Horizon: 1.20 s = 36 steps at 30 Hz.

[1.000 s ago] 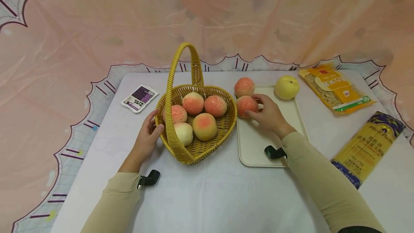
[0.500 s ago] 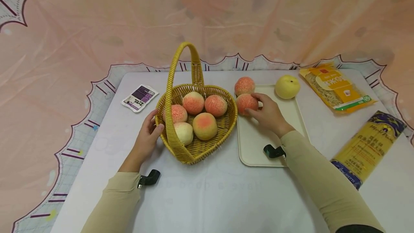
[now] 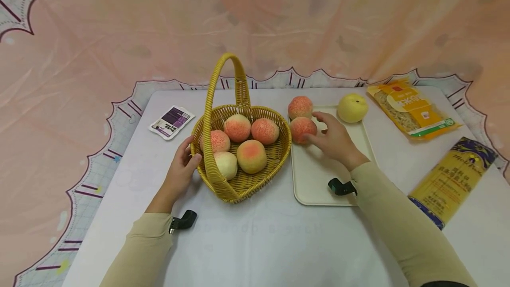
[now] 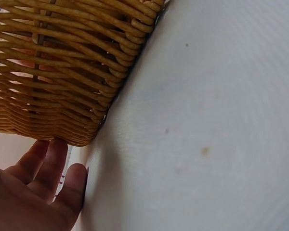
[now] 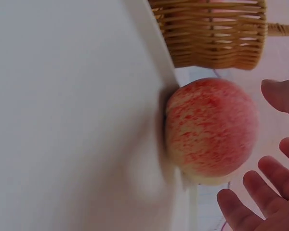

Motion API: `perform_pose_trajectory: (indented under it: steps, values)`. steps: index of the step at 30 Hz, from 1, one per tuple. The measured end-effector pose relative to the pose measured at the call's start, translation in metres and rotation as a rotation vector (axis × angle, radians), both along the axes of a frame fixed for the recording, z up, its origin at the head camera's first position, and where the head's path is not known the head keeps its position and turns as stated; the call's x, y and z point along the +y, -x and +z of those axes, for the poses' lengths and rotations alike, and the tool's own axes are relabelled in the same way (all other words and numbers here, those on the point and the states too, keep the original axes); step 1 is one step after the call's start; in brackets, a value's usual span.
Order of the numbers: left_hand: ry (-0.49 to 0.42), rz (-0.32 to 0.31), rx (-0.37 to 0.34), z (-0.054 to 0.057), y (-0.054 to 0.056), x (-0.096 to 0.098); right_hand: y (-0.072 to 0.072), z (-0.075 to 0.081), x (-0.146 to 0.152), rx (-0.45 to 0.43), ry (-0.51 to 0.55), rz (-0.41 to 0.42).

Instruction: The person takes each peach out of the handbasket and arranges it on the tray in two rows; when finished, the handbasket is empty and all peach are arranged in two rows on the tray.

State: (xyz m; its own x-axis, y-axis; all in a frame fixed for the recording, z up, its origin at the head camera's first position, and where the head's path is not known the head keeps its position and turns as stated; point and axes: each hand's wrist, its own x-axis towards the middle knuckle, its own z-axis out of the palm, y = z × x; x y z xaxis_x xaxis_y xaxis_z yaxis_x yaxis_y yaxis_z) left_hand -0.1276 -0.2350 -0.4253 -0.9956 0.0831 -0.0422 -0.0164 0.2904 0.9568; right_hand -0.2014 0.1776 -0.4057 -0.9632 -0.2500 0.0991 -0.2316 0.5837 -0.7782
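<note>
My left hand (image 3: 182,169) rests its fingertips against the left side of a yellow wicker basket (image 3: 268,176), its fingers slightly bent in the left wrist view. Inside the basket lie several peaches, among them an orange-yellow one (image 3: 252,157) and a pale one (image 3: 226,165) partly behind the handle. Over the cream tray, my right hand (image 3: 336,138) is spread around a red-speckled peach (image 3: 303,130) at the tray's left edge. The right wrist view shows a gap between its fingers and that peach (image 5: 212,127). Another red peach (image 3: 300,107) sits just behind it.
The cream tray (image 3: 318,185) bears a yellow peach (image 3: 352,107) at its back right corner. To the right lie an orange food bag (image 3: 410,110) and a spaghetti packet (image 3: 452,185). A small white-and-purple sachet (image 3: 171,122) lies left of the basket, whose tall handle (image 3: 211,96) arches upward.
The red peach has shifted slightly back toward the one behind it. My right hand has loosened and eased off it to the right. The left hand and basket stay put.
</note>
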Motion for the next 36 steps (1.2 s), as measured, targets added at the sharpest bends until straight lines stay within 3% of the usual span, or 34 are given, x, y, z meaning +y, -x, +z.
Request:
perform_pose_trajectory:
  steps: [6, 14, 30, 36]
  values:
    - [0.003, -0.003, 0.005, 0.000, -0.001, 0.000, -0.007, 0.017, -0.009, 0.106, 0.004, 0.068]
    - [0.003, -0.006, 0.009, -0.001, -0.001, -0.001, -0.018, 0.037, -0.036, 0.155, -0.010, 0.177]
    - [-0.002, -0.015, -0.006, -0.003, 0.000, -0.001, -0.025, 0.042, -0.080, 0.230, -0.106, 0.381]
    - [-0.010, -0.009, -0.005, -0.001, -0.001, 0.000, -0.022, 0.042, -0.096, 0.204, -0.119, 0.433]
